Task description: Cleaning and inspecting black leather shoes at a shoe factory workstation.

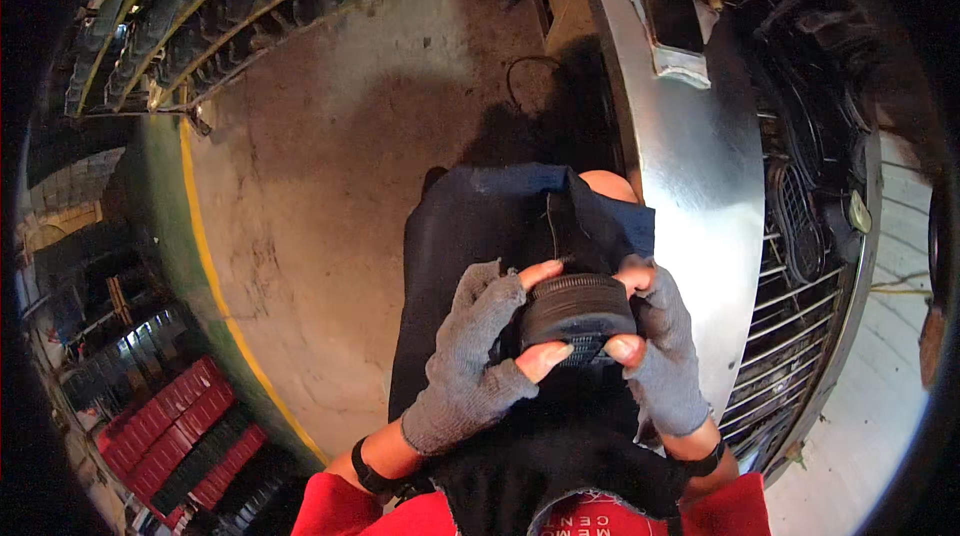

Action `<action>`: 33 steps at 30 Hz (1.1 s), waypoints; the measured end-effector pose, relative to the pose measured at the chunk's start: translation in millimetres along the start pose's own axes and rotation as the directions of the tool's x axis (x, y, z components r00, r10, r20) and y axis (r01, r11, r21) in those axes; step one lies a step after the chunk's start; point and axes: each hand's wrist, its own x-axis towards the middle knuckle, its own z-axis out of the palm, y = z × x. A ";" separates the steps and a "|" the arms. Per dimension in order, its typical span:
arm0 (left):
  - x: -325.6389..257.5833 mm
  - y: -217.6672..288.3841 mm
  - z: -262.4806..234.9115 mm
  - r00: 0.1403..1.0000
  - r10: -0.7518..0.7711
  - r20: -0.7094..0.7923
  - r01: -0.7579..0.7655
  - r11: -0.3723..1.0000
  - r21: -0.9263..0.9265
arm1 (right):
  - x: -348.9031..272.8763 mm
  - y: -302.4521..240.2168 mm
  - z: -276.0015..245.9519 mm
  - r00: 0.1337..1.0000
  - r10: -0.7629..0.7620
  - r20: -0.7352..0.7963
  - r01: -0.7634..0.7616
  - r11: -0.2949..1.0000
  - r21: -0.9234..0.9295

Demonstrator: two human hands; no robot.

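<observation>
Over my lap I hold a black shoe sole (580, 308) between both hands, with its rounded, ridged end facing up and a patterned tread on its near side. My left hand (478, 346), in a grey fingerless glove, is closed on its left side, thumb in front and a fingertip at the far edge. From the right, my right hand (662, 351), gloved the same way, grips it with the thumb in front and fingers behind. The sole's underside and far part are hidden. A dark apron (470, 226) covers my legs beneath it.
To my right runs a shiny metal table (700, 196), with a dark flat slab (665, 6) on it. Beyond stands a barred metal rack (785, 356) carrying black soles (795, 221). Racks of dark shoe parts (230, 26) stand far left; red and dark ridged pieces (175, 426) lie near left.
</observation>
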 end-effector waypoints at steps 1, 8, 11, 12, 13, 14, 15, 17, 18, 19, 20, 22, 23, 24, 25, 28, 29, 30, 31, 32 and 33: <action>5.7 -1.6 -0.7 1.000 -0.007 -0.002 0.007 1.000 -0.006 | 4.8 2.0 -2.4 0.998 -0.051 0.033 0.052 0.997 -0.053; 28.9 -12.2 -14.7 0.997 -0.051 0.050 0.053 0.998 -0.038 | 44.6 5.0 -21.4 0.970 -0.069 0.234 0.133 0.953 -0.273; 38.7 -15.3 -20.3 0.989 -0.011 0.150 0.012 1.000 -0.007 | 54.1 -6.6 -10.8 0.979 0.020 0.205 -0.007 0.998 -0.064; 37.3 -13.7 -18.7 0.990 -0.037 0.134 0.047 0.996 -0.073 | 55.0 -17.9 -13.5 0.959 0.062 0.277 -0.018 0.987 -0.162; 36.3 -14.4 -16.9 0.991 -0.061 0.121 0.078 0.987 -0.138 | 56.8 -17.0 -14.0 0.959 0.045 0.279 0.000 0.988 -0.157; 33.2 -35.6 -23.3 0.970 0.021 0.244 -0.006 0.998 -0.062 | 57.6 -8.2 -14.0 0.952 -0.055 0.302 0.124 0.969 -0.213; 28.3 -32.4 -25.0 0.966 0.034 0.256 -0.022 0.999 -0.049 | 54.8 -5.0 -11.5 0.935 -0.152 0.320 0.243 0.932 -0.268; 14.1 -23.6 -26.5 0.946 0.178 0.270 -0.200 0.978 0.059 | 30.0 -13.6 -13.5 0.886 -0.280 0.369 0.412 0.841 -0.351; 5.0 -25.2 -22.8 0.929 0.253 0.269 -0.254 0.967 -0.031 | 7.6 -22.6 -10.7 0.859 -0.338 0.383 0.482 0.785 -0.388; -11.5 -18.2 -19.0 0.928 0.261 0.267 -0.267 0.963 -0.014 | -16.9 -34.3 -6.5 0.828 -0.394 0.398 0.547 0.721 -0.425; -22.6 -6.9 -11.6 0.932 0.242 0.271 -0.206 0.966 -0.153 | -40.2 -57.4 -3.1 0.906 -0.221 0.361 0.381 0.797 -0.469; -26.1 13.1 -2.8 0.920 0.283 0.270 -0.214 0.942 -0.260 | -64.2 -44.6 -11.8 0.948 -0.229 0.221 0.294 0.894 -0.337; -21.6 24.0 0.0 0.908 0.312 0.279 -0.238 0.933 -0.270 | -74.1 -40.2 -12.6 0.982 -0.170 0.087 0.182 0.970 -0.161; -21.7 43.4 -1.0 0.850 0.436 0.295 -0.363 0.891 -0.272 | -81.2 -46.4 -14.4 0.997 0.063 0.039 -0.060 0.995 -0.079; -20.9 63.9 -2.2 0.777 0.548 0.309 -0.477 0.834 -0.278 | -91.8 -22.3 -46.3 0.996 0.015 0.088 -0.012 0.999 -0.037; -35.0 123.3 6.0 0.327 0.724 0.608 -0.933 0.351 0.084 | -119.1 -23.5 -70.0 0.922 0.102 0.374 -0.327 0.724 0.608; -36.6 144.3 -2.6 0.288 0.610 0.738 -0.879 0.474 -0.049 | -138.1 -52.9 -35.3 0.947 0.248 0.205 -0.317 0.613 0.723; -35.9 140.9 -1.6 0.278 0.613 0.740 -0.883 0.466 -0.055 | -133.8 -22.0 -53.9 0.978 0.179 0.107 -0.208 0.777 0.595; -33.8 126.4 2.8 0.499 0.714 0.492 -0.720 0.657 -0.224 | -128.6 9.7 -72.9 0.995 0.095 0.025 -0.096 0.896 0.432; -19.3 96.9 11.2 0.717 0.653 0.244 -0.511 0.730 -0.455 | -128.7 10.3 -46.6 0.997 0.069 -0.037 -0.037 0.827 0.561; -8.9 75.8 16.9 0.895 0.446 0.031 -0.310 0.669 -0.676 | -122.1 66.4 -80.7 0.996 -0.042 -0.082 0.051 0.993 0.106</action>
